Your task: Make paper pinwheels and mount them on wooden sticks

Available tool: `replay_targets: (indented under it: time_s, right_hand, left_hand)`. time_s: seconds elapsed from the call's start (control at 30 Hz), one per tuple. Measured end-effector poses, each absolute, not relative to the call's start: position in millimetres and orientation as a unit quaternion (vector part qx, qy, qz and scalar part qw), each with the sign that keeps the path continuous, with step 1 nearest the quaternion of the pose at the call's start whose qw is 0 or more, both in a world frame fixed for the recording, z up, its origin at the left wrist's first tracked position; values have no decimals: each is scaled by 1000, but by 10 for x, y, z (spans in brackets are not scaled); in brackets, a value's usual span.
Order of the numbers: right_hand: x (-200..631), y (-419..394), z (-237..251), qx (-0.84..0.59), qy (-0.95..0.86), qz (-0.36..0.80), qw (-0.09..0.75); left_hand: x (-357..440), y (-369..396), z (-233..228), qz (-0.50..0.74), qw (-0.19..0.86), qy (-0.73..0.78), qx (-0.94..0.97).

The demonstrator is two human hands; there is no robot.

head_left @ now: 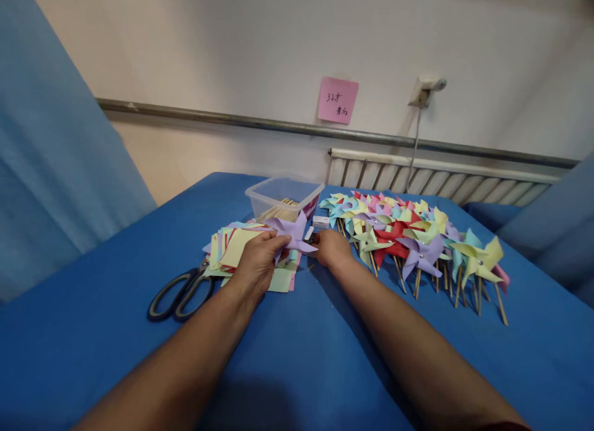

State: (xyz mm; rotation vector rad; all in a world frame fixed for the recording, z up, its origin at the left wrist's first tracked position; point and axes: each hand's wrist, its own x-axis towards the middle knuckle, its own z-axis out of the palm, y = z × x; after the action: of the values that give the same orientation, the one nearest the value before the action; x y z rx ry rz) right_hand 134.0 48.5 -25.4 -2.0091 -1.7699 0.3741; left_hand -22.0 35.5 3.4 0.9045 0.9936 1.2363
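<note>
My left hand [260,252] pinches a purple paper pinwheel [293,230] between thumb and fingers, above a stack of coloured paper squares [236,245]. Just to the right, my right hand [331,248] is curled at a small open box [309,234] with a white flap. Its fingertips are mostly hidden, and what they grip cannot be made out. Behind the right hand lies a small white box [320,222]. Scissors [183,293] with dark handles rest left of my left hand, their blades partly under the paper.
A clear plastic tub [317,194] holding thin wooden sticks [283,208] stands behind the paper. Many finished pinwheels [421,255] on sticks lie on the right of the blue-covered table [111,270]. A radiator [436,176] and metal rail [223,118] run along the wall.
</note>
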Motion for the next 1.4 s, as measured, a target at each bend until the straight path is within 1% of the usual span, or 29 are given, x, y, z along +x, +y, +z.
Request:
replay_targets:
  time_s: [0.17, 0.27, 0.37, 0.57, 0.73, 0.87, 1.07, 1.27, 1.4]
  right_hand:
    - [1332, 463, -248, -727, -634, 144, 219]
    - [1338, 464, -278, -725, -624, 153, 250]
    - [1362, 505, -340, -720, -600, 172, 302]
    - [1451, 567, -489, -690, -535, 271, 406]
    - [1538, 479, -502, -643, -520, 356, 435]
    - [1592, 344, -514, -621, -538, 379, 425]
    - [1580, 27, -597, -580, -622, 352, 392]
    - [1595, -117, -613, -580, -725, 212, 304]
    - [1653, -116, -569, -597, -722, 193, 291]
  left_hand:
    - [-223, 369, 21, 533, 611, 432, 394]
    - [-224, 373, 17, 532, 612, 433, 392]
    - [-223, 369, 20, 535, 614, 431, 389]
    - [-219, 357, 36, 538, 617, 425, 386]
    - [-221, 356, 34, 540, 615, 424, 388]
    - [-216, 349, 31, 536, 617, 419, 396]
    - [-197, 340, 23, 533, 610, 423, 405]
    - [-184, 337, -7, 516, 616, 422, 420]
    - [-182, 333, -13, 510, 612, 429, 427]
